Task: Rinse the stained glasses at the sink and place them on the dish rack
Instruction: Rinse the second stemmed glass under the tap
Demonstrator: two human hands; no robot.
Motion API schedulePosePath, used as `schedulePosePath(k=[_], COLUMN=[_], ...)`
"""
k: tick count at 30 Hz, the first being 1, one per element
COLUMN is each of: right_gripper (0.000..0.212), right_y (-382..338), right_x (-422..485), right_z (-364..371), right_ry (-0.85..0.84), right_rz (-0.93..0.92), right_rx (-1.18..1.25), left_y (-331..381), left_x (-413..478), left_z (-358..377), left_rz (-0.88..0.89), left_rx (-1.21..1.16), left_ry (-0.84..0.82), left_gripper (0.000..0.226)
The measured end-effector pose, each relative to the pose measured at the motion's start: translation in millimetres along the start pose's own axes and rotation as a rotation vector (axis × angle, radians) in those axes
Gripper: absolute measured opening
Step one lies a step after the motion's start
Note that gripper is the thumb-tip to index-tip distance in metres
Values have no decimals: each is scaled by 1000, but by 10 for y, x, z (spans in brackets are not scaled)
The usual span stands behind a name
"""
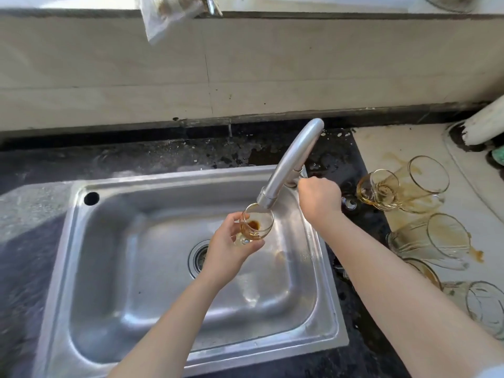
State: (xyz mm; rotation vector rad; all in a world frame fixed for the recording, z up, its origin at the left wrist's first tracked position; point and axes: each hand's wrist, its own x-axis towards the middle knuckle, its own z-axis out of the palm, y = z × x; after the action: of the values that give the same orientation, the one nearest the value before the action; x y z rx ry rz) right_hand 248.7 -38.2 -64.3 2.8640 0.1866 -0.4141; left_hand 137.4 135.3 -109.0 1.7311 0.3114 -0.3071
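left hand (229,249): fingers wrapped round small stained glass (256,225), held over sink (131,192) right under faucet (289,162) spout
right hand (320,199): fingers closed on faucet handle
table: more stained glasses (403,186) lying tipped, right of sink

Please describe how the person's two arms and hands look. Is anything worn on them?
Both forearms are bare up to the bottom edge of the picture. The left hand and the right hand show no glove, ring, watch or bracelet. At the bottom right corner there is a small pale patch, perhaps a sleeve; I cannot tell.
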Motion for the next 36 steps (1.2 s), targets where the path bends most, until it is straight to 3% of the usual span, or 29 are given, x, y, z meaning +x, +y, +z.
schedulePosePath(k=[17, 19, 21, 22, 23, 27, 29, 32, 36], right_gripper=[23, 14, 13, 15, 20, 44, 50, 37, 39], right_y=[-25, -13, 19, 17, -4, -219, -362, -517, -542], right_x=[-40, -76, -165, -245, -334, -663, -736, -743, -765], right_z=[38, 5, -21, -56, -89, -61, 39, 89, 112], right_ry=[-12, 121, 367, 407, 345, -238, -350, -260, -165], right_rz=[-84, -75, -86, -86, -70, -40, -92, -53, -46], right_rx=[-61, -26, 150, 330, 541, 1199, 1330, 1410, 1415], left_y=[8, -14, -33, -39, -35, 8, 32, 49, 12], left_x=[-86, -78, -72, -73, -77, -98, -115, -153, -187], left_z=[18, 20, 12, 6, -2, -30, -33, -50, -85], left_rz=[-50, -61, -83, -93, -102, -132, -137, -151, -160], left_rx=[-18, -34, -65, -84, -99, -149, -187, -234, -225], left_ry=[38, 37, 36, 38, 42, 37, 19, 6, -8], left_gripper=[45, 47, 50, 52, 53, 46, 41, 40, 46])
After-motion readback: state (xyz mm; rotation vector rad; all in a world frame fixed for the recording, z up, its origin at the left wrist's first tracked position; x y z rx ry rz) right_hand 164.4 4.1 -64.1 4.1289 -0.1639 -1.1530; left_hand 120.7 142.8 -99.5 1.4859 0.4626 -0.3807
